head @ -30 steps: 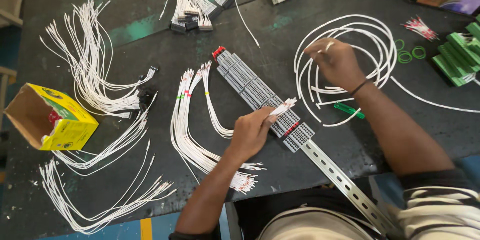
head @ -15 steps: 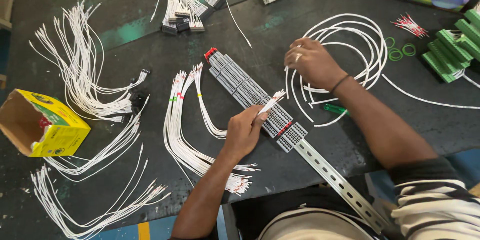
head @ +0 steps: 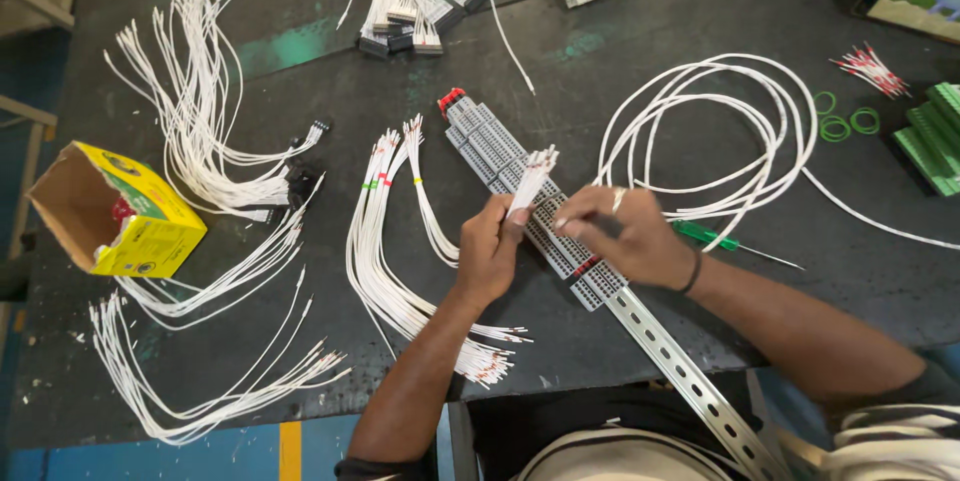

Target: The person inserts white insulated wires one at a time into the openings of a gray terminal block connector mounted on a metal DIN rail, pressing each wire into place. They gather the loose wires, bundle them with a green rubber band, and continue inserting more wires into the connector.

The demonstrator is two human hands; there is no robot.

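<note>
Far left: a yellow cardboard box [head: 118, 223] lies on its side on the dark counter [head: 300, 81], its open end turned to the left.
Beside the box: loose white wires [head: 200, 151] fan out, ending at black plugs [head: 300, 181]; more long white wires [head: 220, 381] trail toward the near edge.
Top middle: bundles of white wires with connector blocks [head: 415, 11] lie at the far side.
Left of centre: a sheaf of short white wires [head: 385, 261] with coloured bands curves from the strip down to red-tipped ends near the counter edge.
Left hand: the left hand [head: 490, 251] has its fingers closed round a small bundle of wires [head: 530, 179], held tilted above the grey strip.
Centre: a row of grey terminal blocks [head: 500, 156] with a red end piece sits on a perforated metal rail [head: 690, 381] that runs diagonally toward the person.
Right hand: the right hand [head: 625, 236] rests over the terminal blocks, fingers curled; what they pinch cannot be told.
Just right: a green-handled screwdriver [head: 715, 238] lies beside that hand, partly hidden by it.
Right: a large coil of white cable [head: 790, 131] lies behind both.
Far right: green rubber rings [head: 845, 124], red-tipped wire ends [head: 870, 69] and green blocks [head: 930, 141].
</note>
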